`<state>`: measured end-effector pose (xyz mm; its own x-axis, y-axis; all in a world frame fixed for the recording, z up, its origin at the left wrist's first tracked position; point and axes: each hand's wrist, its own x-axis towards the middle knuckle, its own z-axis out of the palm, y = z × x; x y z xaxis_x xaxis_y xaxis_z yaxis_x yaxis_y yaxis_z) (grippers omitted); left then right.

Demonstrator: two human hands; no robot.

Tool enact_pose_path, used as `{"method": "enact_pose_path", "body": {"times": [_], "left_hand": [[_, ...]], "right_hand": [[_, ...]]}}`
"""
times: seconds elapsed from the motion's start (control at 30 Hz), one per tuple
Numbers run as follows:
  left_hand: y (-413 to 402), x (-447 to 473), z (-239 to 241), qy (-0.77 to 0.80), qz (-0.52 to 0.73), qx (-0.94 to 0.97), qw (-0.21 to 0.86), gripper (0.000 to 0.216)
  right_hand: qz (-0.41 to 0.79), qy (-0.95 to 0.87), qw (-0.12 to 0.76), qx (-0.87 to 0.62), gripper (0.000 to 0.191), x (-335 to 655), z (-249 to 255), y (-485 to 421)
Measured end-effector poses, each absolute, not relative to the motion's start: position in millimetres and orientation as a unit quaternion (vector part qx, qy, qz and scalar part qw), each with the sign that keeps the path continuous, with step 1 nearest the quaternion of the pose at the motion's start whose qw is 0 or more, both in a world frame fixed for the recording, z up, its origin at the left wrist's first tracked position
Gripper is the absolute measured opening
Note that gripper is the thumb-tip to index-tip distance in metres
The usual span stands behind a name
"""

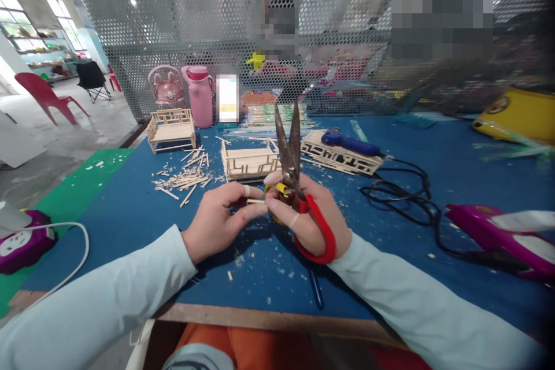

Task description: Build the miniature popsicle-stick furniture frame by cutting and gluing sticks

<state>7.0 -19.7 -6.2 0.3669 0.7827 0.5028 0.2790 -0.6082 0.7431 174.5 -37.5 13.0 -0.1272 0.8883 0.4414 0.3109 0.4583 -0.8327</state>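
**Blue worktop: a short stick between two hands, scissors pointing up**

Perforated metal screening backs a blue worktop (130,208) littered with wood chips. The left hand (217,217) is closed in a pinch on one end of a wooden stick (255,201). The stick lies level, its long axis running left to right between the hands. The right hand (310,214) touches the stick's other end with its fingertips and is also wrapped around the red loop handle of the scissors (291,156). The blades stand nearly upright and slightly parted, just above and right of the stick, so the right hand is the nearer to them.

Beyond the hands stands an open-topped stick frame (249,162), with loose offcuts (186,176) to its left. A pink bottle (200,95) stands capped, so I cannot tell what it holds.
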Motion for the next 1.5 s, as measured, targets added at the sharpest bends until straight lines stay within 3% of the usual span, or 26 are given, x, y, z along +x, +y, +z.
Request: {"method": "enact_pose_path", "body": {"times": [0.17, 0.33, 0.53, 0.63, 0.93, 1.5], "left_hand": [[-21.5, 5.4, -4.2, 0.356, 0.398, 0.805, 0.259, 0.024], [-19.4, 5.2, -2.0, 0.349, 0.435, 0.788, 0.259, 0.018], [-16.1, 10.0, 0.5, 0.368, 0.549, 0.606, 0.443, 0.017], [-18.2, 12.4, 5.7, 0.362, 0.573, 0.561, 0.475, 0.018], [-29.1, 13.5, 16.1, 0.369, 0.578, 0.545, 0.482, 0.025], [-31.3, 12.2, 18.8, 0.372, 0.578, 0.563, 0.459, 0.021]], "right_hand": [[0.219, -0.728, 0.494, -0.421, 0.015, 175.1, 11.5, -38.1], [0.26, -0.693, 0.506, -0.442, 0.019, 172.9, 8.3, -38.7], [0.313, -0.7, 0.455, -0.453, 0.025, 172.0, 9.8, -39.2], [0.289, -0.734, 0.425, -0.444, 0.026, 171.2, 11.2, -40.3], [0.252, -0.789, 0.397, -0.395, 0.048, 172.7, 4.2, -38.2], [0.23, -0.819, 0.393, -0.348, 0.058, 172.1, 5.8, -38.5]]}}
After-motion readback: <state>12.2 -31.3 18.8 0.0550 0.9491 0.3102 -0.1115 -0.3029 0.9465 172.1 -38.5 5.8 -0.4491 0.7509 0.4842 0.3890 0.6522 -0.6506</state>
